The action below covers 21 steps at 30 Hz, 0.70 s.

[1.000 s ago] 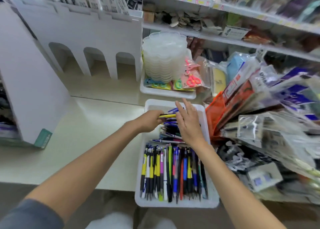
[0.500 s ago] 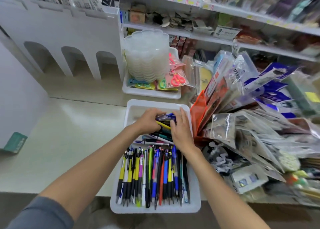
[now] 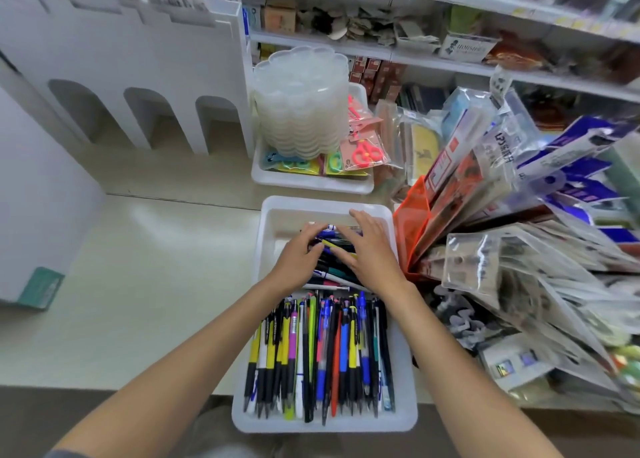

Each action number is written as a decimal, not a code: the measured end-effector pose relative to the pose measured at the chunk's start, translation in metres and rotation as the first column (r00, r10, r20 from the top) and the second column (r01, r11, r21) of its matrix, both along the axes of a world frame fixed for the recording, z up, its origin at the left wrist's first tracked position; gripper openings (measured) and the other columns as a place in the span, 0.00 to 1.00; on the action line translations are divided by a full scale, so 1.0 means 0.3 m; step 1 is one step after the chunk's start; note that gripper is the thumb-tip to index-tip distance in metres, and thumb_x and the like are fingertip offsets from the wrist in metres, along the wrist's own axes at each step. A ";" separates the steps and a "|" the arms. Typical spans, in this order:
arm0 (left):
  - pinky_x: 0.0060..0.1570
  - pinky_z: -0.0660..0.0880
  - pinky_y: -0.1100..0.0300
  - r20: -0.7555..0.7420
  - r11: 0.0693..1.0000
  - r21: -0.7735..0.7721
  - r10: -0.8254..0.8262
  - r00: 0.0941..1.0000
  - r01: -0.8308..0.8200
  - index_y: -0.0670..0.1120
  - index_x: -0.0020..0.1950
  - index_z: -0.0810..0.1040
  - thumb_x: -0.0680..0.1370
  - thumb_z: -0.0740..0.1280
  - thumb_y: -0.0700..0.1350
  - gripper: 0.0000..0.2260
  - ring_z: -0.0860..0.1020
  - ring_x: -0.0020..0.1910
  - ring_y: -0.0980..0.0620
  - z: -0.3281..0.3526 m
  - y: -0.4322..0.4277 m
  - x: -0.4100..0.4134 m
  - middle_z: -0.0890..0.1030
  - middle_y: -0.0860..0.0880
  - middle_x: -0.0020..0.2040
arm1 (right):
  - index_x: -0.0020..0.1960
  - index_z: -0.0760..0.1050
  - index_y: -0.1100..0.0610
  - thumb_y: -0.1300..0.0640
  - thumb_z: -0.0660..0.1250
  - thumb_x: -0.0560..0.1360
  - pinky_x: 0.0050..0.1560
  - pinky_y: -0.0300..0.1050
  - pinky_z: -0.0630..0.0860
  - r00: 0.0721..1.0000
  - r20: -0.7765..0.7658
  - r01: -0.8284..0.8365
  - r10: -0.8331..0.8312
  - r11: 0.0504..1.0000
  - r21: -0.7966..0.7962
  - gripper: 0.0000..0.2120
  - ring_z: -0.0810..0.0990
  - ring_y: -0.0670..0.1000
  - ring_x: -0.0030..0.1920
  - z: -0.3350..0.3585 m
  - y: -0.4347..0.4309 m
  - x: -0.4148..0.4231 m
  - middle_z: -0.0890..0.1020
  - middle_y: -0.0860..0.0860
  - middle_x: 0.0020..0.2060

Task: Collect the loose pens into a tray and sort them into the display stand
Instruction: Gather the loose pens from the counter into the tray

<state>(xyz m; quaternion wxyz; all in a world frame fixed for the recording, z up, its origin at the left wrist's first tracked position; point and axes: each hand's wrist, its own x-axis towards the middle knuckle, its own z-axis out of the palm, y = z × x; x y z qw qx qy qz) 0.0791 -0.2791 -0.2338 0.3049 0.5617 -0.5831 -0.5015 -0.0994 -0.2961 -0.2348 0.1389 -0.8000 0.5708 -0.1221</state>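
Observation:
A white tray [image 3: 403, 419] sits at the counter's front edge. Its near half holds a row of several pens [image 3: 318, 357] lying lengthwise, side by side. A loose pile of pens [image 3: 334, 272] lies crosswise in its far half. My left hand [image 3: 298, 258] and my right hand [image 3: 372, 248] are both on this pile. The left fingers curl over a yellow and blue pen [image 3: 330, 244] on top. The right hand lies flat over the pile with fingers spread. The white display stand [image 3: 138, 62] with arched openings stands at the back left.
A second white tray [image 3: 311, 180] behind holds a stack of clear plastic dishes [image 3: 301, 101] and packaged scissors [image 3: 363, 152]. An orange bin [image 3: 412, 229] and a heap of packaged stationery [image 3: 519, 215] crowd the right. Shelves [image 3: 450, 62] run along the back. A white box [image 3: 38, 187] stands left.
Both hands stayed on the crosswise pens and closed in over them. The right hand went from raised fingers to lying flat on the pile. The camera view shifted left and came closer.

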 end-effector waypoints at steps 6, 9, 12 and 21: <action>0.65 0.54 0.77 0.061 0.999 -0.048 -0.006 0.998 0.009 0.48 0.78 0.65 0.84 0.58 0.38 0.21 0.58 0.76 0.60 0.008 0.021 0.018 0.64 0.52 0.77 | 0.75 0.66 0.54 0.49 0.59 0.83 0.76 0.51 0.57 0.995 0.074 0.054 -0.065 0.988 0.145 0.23 0.57 0.54 0.77 0.008 0.040 -0.009 0.57 0.52 0.79; 0.64 0.60 0.75 0.090 0.989 -0.140 0.057 0.994 -0.044 0.48 0.76 0.68 0.83 0.61 0.39 0.21 0.65 0.70 0.61 0.049 0.045 0.033 0.70 0.54 0.72 | 0.77 0.63 0.54 0.52 0.57 0.84 0.78 0.51 0.49 0.993 0.100 0.053 -0.066 0.991 0.125 0.22 0.55 0.54 0.78 0.025 0.070 -0.011 0.59 0.53 0.78; 0.70 0.68 0.56 0.238 0.917 -0.378 0.230 0.944 -0.128 0.46 0.70 0.75 0.81 0.65 0.38 0.17 0.72 0.67 0.53 0.058 0.079 0.083 0.77 0.49 0.67 | 0.77 0.63 0.54 0.53 0.57 0.84 0.75 0.41 0.47 0.983 0.153 0.082 -0.106 0.984 0.155 0.22 0.54 0.52 0.78 0.045 0.109 -0.010 0.59 0.52 0.78; 0.53 0.72 0.54 0.406 0.951 -0.051 0.298 0.864 -0.304 0.42 0.73 0.68 0.81 0.66 0.45 0.22 0.76 0.57 0.44 0.045 0.169 0.223 0.76 0.41 0.64 | 0.70 0.72 0.58 0.56 0.59 0.83 0.66 0.36 0.60 0.935 0.243 0.222 -0.260 0.959 0.174 0.17 0.69 0.51 0.70 0.108 0.188 0.047 0.74 0.53 0.69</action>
